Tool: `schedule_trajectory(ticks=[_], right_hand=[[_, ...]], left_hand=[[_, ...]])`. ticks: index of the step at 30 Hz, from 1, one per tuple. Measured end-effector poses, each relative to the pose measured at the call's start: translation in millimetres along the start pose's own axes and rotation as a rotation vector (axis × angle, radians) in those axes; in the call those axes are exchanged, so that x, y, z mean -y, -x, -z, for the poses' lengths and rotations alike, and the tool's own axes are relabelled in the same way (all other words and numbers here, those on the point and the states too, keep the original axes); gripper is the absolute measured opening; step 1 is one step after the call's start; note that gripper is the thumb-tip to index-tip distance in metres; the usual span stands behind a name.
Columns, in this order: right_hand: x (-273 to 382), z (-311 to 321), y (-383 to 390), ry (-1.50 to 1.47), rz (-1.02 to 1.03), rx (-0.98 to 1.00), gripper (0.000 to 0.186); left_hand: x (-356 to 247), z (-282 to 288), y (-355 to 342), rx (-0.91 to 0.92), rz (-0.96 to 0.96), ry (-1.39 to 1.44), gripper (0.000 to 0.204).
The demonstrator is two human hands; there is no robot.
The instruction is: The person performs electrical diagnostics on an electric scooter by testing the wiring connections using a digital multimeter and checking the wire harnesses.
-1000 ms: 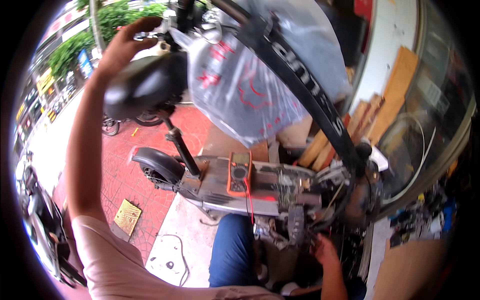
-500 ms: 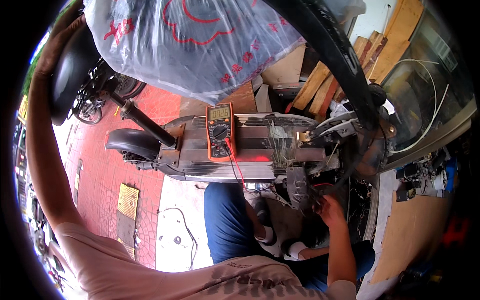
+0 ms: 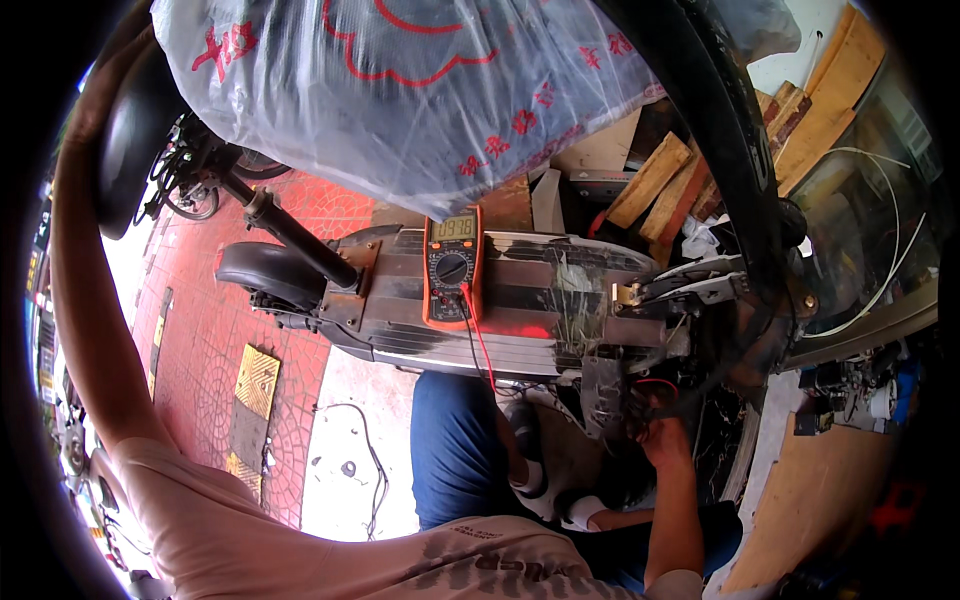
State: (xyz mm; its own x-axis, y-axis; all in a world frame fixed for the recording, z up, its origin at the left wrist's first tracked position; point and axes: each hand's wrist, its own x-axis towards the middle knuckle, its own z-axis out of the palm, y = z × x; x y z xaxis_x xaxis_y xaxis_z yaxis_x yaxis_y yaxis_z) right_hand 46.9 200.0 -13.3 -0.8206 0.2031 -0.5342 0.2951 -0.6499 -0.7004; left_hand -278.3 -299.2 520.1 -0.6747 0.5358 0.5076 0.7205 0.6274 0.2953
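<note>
An orange-and-black digital multimeter (image 3: 453, 268) lies on the striped deck of an electric scooter (image 3: 395, 290), its display lit. A red and a black test lead (image 3: 480, 340) run from it over the deck's near edge. My right hand (image 3: 662, 435) is low beside the deck, fingers closed among dark wires; what they pinch is hidden. Next to it hangs a scuffed dark box-like part (image 3: 603, 390), with a red wire (image 3: 655, 383) close by. Far left, my left arm is stretched out and my left hand (image 3: 105, 85) rests against the black scooter seat (image 3: 145, 140); its fingers are dark and partly hidden.
A large translucent plastic bag (image 3: 400, 110) with red print covers the far side. The black scooter stem (image 3: 725, 120) rises at right, near wooden planks (image 3: 670, 185) and a glass panel (image 3: 880, 240). Cardboard (image 3: 810, 500) stands lower right. A black cable (image 3: 375, 460) lies on the floor.
The view has shifted slightly, so the scooter and bag sit further right. The multimeter's displayed digits differ. My right hand stays by the wires, and my left hand stays at the seat.
</note>
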Motion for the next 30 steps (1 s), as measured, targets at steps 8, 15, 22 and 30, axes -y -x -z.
schedule_trajectory(ticks=[8, 15, 22, 30], right_hand=[[-2.4, -1.2, -3.8, -0.022, -0.038, -0.024, 0.045], [2.1, -0.8, 0.6, 0.012, -0.027, 0.012, 0.03], [0.7, -0.8, 0.4, -0.015, -0.054, 0.025, 0.028], [-12.8, 8.6, -4.0, -0.081, -0.085, -0.039, 0.025]], left_hand=[[-2.9, -1.0, 2.2, 0.011, 0.016, -0.028, 0.056], [-0.1, 3.5, 2.3, 0.004, 0.015, -0.036, 0.054], [2.1, 13.7, 1.6, -0.005, 0.007, -0.04, 0.052], [8.5, 10.7, -11.7, 0.009, -0.068, -0.051, 0.05]])
